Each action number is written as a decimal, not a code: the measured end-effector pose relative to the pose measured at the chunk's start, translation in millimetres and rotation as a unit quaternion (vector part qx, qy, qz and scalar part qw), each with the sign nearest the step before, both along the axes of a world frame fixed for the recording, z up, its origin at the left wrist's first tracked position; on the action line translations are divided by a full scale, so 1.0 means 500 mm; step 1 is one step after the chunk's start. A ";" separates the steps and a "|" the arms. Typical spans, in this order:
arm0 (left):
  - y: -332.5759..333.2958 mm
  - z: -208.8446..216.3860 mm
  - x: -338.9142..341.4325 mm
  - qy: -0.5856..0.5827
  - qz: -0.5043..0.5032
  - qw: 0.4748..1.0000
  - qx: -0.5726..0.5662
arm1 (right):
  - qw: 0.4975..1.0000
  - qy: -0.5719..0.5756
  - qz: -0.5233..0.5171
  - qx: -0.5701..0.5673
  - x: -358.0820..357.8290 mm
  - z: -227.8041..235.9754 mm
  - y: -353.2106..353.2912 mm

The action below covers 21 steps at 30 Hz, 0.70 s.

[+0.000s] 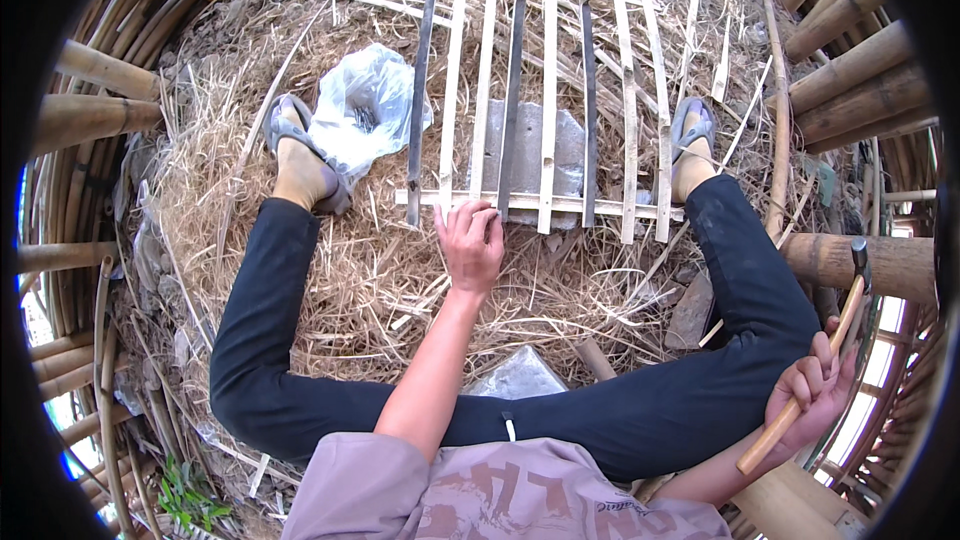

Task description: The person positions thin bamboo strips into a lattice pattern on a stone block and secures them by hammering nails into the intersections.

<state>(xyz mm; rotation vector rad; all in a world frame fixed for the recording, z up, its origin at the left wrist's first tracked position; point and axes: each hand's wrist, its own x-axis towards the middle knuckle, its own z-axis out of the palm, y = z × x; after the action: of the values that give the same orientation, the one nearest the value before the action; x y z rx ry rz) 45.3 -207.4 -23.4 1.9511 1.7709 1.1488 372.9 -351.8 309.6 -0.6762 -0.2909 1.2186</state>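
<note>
A row of upright bamboo strips, some pale and some dark, lies across a horizontal bamboo strip in front of me. My left hand is at the lower left of this frame, its curled fingers pressing on the crosspiece by the foot of one pale upright. Whether a small piece sits under those fingertips is hidden. Off to the far right, my right hand is closed round the wooden handle of a hammer. The hammer's dark head points up, well away from the strips.
Under the strips lies a grey slab. A clear plastic bag rests by my left foot. Straw and bamboo shavings cover the ground between my bent legs. Bamboo poles close in on both sides, one beside the hammer.
</note>
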 end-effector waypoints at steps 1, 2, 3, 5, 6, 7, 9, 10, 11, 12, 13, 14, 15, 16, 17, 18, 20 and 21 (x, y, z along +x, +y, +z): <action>0.004 0.002 0.000 -0.011 0.003 1.000 -0.002 | 0.999 -0.043 -0.007 -0.014 -0.007 -0.002 0.003; 0.009 0.005 -0.002 -0.009 0.004 1.000 0.019 | 0.997 -0.054 -0.041 -0.043 -0.017 -0.006 0.004; 0.016 0.003 0.000 -0.013 0.004 1.000 0.024 | 0.995 -0.071 -0.038 -0.055 -0.026 -0.009 0.011; 0.032 -0.001 0.005 -0.088 0.002 0.996 0.004 | 0.997 -0.054 -0.002 -0.056 -0.045 -0.016 0.027; 0.037 0.011 -0.016 -0.073 0.001 0.997 0.023 | 0.998 -0.007 0.021 -0.062 -0.063 -0.029 0.043; 0.045 0.011 -0.012 -0.079 0.000 0.997 0.024 | 0.997 0.009 0.037 -0.068 -0.079 -0.034 0.054; 0.054 0.011 -0.009 -0.122 0.016 0.992 0.021 | 0.994 0.036 0.047 -0.091 -0.119 -0.044 0.079; 0.060 0.014 -0.008 -0.125 0.016 0.992 0.020 | 0.991 0.056 0.052 -0.106 -0.129 -0.055 0.086; 0.062 0.017 -0.003 -0.128 0.017 0.991 0.019 | 0.989 0.065 0.070 -0.116 -0.138 -0.066 0.094; 0.062 0.021 0.000 -0.141 0.026 0.990 -0.007 | 0.986 0.073 0.078 -0.129 -0.147 -0.078 0.101; 0.062 0.024 0.002 -0.155 0.035 0.987 -0.034 | 0.983 0.082 0.085 -0.143 -0.155 -0.088 0.107; 0.065 0.023 0.000 -0.155 0.036 0.987 -0.035 | 0.979 0.086 0.090 -0.160 -0.164 -0.096 0.111; 0.063 0.016 -0.005 -0.138 0.028 0.990 -0.026 | 0.974 0.110 0.093 -0.173 -0.177 -0.100 0.118; 0.062 0.008 -0.009 -0.120 0.019 0.992 -0.017 | 0.972 0.121 0.100 -0.176 -0.189 -0.107 0.123; 0.059 0.002 -0.013 -0.119 0.018 0.993 -0.019 | 0.969 0.133 0.106 -0.179 -0.200 -0.115 0.128; 0.056 -0.006 -0.019 -0.101 0.019 0.995 -0.015 | 0.967 0.138 0.101 -0.189 -0.212 -0.125 0.133; 0.050 -0.021 -0.022 -0.088 0.022 0.996 -0.019 | 0.966 0.120 0.101 -0.206 -0.236 -0.144 0.147; 0.049 -0.022 -0.020 -0.087 0.019 0.996 -0.021 | 0.966 0.105 0.099 -0.215 -0.246 -0.152 0.153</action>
<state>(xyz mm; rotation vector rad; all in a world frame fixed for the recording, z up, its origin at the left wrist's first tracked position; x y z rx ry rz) 35.1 -183.0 -34.3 1.7432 1.7318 1.2437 249.9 -275.1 233.6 -0.8968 0.0921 1.5521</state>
